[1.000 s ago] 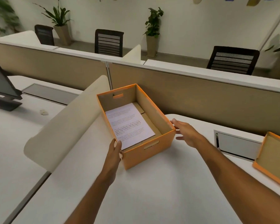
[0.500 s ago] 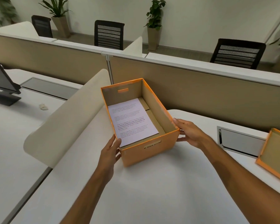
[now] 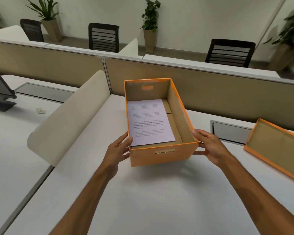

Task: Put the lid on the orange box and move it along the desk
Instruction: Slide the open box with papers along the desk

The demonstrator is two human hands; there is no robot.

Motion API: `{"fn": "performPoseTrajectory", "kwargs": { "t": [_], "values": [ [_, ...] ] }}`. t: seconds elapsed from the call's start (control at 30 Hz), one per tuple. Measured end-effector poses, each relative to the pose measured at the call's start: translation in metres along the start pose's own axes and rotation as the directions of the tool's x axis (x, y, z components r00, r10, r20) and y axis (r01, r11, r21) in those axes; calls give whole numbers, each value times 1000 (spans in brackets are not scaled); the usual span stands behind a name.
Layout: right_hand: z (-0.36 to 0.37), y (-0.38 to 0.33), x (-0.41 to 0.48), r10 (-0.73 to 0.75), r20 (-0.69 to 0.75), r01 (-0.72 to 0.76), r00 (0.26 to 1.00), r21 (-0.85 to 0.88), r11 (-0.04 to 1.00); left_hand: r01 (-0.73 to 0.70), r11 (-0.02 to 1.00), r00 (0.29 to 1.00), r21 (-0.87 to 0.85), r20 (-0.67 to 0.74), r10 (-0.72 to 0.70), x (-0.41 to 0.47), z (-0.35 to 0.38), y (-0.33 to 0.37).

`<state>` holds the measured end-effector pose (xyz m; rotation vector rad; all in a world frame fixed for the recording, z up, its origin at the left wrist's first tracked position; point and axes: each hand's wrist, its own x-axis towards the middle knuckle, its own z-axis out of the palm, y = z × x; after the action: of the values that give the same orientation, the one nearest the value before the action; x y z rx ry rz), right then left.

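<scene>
An office of partitioned desks; on the white worktop [image 3: 159,200] stands the orange box [image 3: 161,155], open, a printed sheet [image 3: 149,122] flat inside. Left hand [image 3: 116,152] and right hand [image 3: 210,146] each press a near corner, so the grip is closed on the box from both sides. Its lid [image 3: 277,146] lies upturned well apart to the right. Cardboard, nearly empty: probably light, fairly stiff, walls may flex, so hold low or by the handle slots. Its long axis runs away from the person toward the partition
</scene>
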<state>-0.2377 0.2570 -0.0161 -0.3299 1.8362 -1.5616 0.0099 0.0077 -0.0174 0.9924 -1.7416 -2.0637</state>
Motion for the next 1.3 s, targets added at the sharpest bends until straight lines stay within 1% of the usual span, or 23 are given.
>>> {"fn": "performPoseTrajectory", "kwargs": {
  "t": [0.27,0.57,0.8,1.03,1.3],
  "values": [
    [-56,33,-102,1,-129,10,992,80,997,-4,999,991,54,134,-3,-58,57,-18],
    [-111,76,-238,-4,-212,35,977,144,989,24,995,988,97,146,-38,-155,117,-52],
    [-128,115,-324,20,-249,21,968,160,987,36,989,983,147,173,-61,-227,142,-81],
    [-125,141,-374,43,-290,6,956,164,987,59,991,977,120,196,-82,-265,155,-102],
    [-107,162,-389,80,-333,-24,939,170,985,116,986,969,122,202,-139,-275,152,-117]
  ]
}}
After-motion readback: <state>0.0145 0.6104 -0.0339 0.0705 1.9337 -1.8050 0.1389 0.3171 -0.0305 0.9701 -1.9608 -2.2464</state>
